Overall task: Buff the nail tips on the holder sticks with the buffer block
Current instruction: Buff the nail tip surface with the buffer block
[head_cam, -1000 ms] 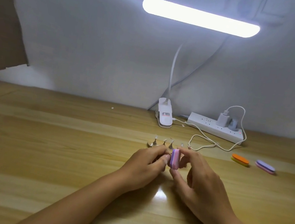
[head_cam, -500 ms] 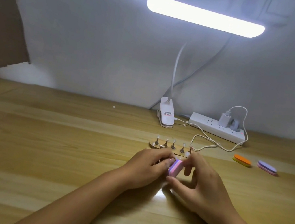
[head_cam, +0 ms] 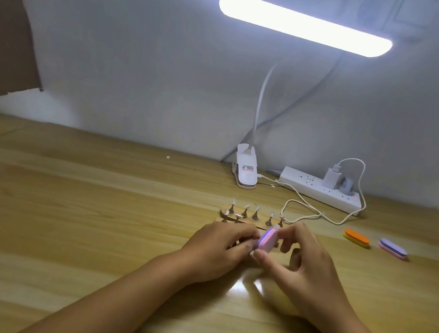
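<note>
A pink and purple buffer block (head_cam: 268,239) is pinched between the thumb and fingers of my right hand (head_cam: 302,268), tilted on its edge. My left hand (head_cam: 218,248) is closed beside it, its fingertips against the block's left face, apparently pinching a holder stick that I cannot make out. Just behind the hands lies a wooden holder base (head_cam: 245,218) with several small metal sticks (head_cam: 256,214) standing on it, each carrying a clear nail tip.
An orange buffer block (head_cam: 356,237) and a purple one (head_cam: 393,248) lie to the right. A clip lamp's base (head_cam: 246,170), a white power strip (head_cam: 321,193) and a looping white cable (head_cam: 305,206) sit behind the holder. Bare wooden desk stretches left.
The buffer block has tipped from upright to slanted and dropped slightly toward me. Both hands stayed together in front of the holder base.
</note>
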Available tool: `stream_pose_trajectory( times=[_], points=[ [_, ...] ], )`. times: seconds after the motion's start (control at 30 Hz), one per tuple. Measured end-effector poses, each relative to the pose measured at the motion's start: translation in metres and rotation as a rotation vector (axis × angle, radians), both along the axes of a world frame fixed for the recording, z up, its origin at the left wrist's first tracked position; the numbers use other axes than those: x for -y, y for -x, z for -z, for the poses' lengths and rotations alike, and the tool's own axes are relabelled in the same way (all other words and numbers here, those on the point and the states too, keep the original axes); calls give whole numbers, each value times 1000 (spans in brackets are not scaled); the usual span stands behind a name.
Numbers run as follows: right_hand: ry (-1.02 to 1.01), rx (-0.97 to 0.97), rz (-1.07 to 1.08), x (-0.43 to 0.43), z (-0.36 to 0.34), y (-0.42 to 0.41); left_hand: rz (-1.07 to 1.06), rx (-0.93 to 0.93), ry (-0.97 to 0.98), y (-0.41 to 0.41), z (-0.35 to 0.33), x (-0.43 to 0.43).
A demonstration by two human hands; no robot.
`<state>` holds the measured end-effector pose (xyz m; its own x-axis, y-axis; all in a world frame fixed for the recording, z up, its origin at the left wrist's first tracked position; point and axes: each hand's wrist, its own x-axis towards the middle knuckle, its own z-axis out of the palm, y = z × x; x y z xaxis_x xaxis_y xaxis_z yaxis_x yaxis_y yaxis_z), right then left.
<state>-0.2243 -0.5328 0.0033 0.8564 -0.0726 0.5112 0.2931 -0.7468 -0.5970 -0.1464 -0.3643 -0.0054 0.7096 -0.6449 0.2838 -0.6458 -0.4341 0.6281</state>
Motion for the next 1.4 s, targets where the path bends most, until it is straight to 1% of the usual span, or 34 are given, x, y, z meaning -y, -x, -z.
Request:
stream_pose_trajectory(
  times=[0.03, 0.1, 0.23, 0.27, 0.3, 0.33, 0.4, 0.43, 0.53, 0.57, 0.63, 0.7, 0.77, 0.87, 0.9, 1.03, 1.1, 1.2, 1.23, 1.33, 1.4],
  points=[
    [19, -19, -34, -1, 1, 2, -2, -8, 11, 0, 0, 0],
    [-30, -33, -49, -1, 0, 0, -14, -32, 50, -1, 1, -1],
    [-208, 50, 110, 9, -1, -7, -6, -97, 151, 2, 1, 0],
    [-202, 58, 115, 10, -1, -5, -2, -132, 186, 3, 1, 0],
    [-150, 59, 103, 8, 0, -3, -2, -159, 211, 4, 0, 0],
    [-61, 56, 80, 6, 2, -1, -3, -162, 219, 3, 0, 0],
    [105, 44, 34, -1, 4, 1, -18, -103, 182, 2, 0, -1],
    [127, 31, 33, -2, 4, 0, -23, -85, 170, 2, 0, -1],
    [69, 7, 95, 3, 2, -3, -17, -90, 163, 2, -1, -2],
    [85, 14, 113, 4, 3, -3, -20, -81, 146, 3, -2, -1],
    [189, 39, 93, 3, 3, 1, -27, -59, 137, 3, -1, -1],
    [262, 15, 37, -2, 4, 5, -27, -46, 144, 2, -1, -2],
    [235, -19, 32, -3, 2, 4, -30, -45, 141, 1, -2, -2],
    [127, -1, 81, 1, 0, -2, -21, -67, 153, 1, -2, -1],
    [125, 14, 92, 2, 0, -2, -13, -69, 151, 1, -2, -1],
    [251, 40, 73, -3, 3, 6, 8, -59, 136, 1, -2, -3],
    [219, 22, 62, -3, 3, 4, -1, -63, 140, 0, -1, -3],
    [99, 44, 91, 1, 1, -2, 13, -99, 187, 1, -1, -2],
    [95, 48, 91, 2, 1, -2, 17, -106, 200, 1, -1, -3],
    [171, 18, 12, -2, 2, 3, 3, -126, 219, 0, 0, -3],
    [159, 24, 6, -4, 1, 3, -7, -155, 236, 0, 0, -3]
  ],
)
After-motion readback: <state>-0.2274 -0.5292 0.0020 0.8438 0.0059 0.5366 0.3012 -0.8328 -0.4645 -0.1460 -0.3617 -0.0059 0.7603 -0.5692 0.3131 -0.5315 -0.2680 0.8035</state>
